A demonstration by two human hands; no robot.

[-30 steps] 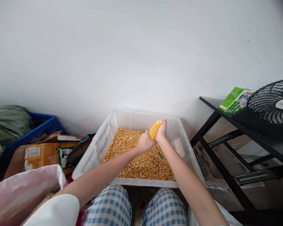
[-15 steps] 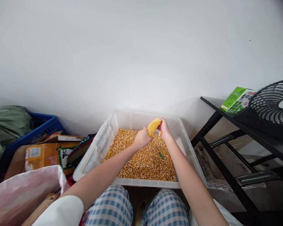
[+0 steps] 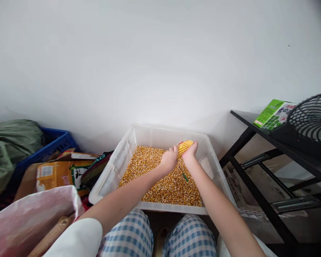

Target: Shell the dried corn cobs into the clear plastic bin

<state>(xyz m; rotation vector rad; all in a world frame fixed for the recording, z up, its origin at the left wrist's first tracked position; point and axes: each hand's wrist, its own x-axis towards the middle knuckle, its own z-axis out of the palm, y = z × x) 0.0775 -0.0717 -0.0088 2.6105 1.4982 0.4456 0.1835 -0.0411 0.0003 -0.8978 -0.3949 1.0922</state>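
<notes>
A yellow corn cob (image 3: 184,147) full of kernels is held between my two hands, above the far right part of a clear plastic bin (image 3: 173,207). My left hand (image 3: 169,159) is closed round the cob's near left end. Wrapped about its right side and far end is my right hand (image 3: 190,151), its fingers partly hidden behind the cob. Below them, loose corn kernels (image 3: 160,189) cover the floor of the bin. A small green strip (image 3: 185,177) lies on the kernels under my right wrist.
A black stand (image 3: 256,142) at the right carries a green-and-white box (image 3: 274,114) and a black fan (image 3: 314,117). To the left are a white sack (image 3: 29,207) holding a brown stick-like thing (image 3: 52,235), an orange package (image 3: 55,175) and a blue crate (image 3: 59,141). A white wall (image 3: 160,64) rises behind.
The cob has turned flatter and moved slightly right. My right hand has shifted from its tip to wrap its right side; my left hand has followed to the right.
</notes>
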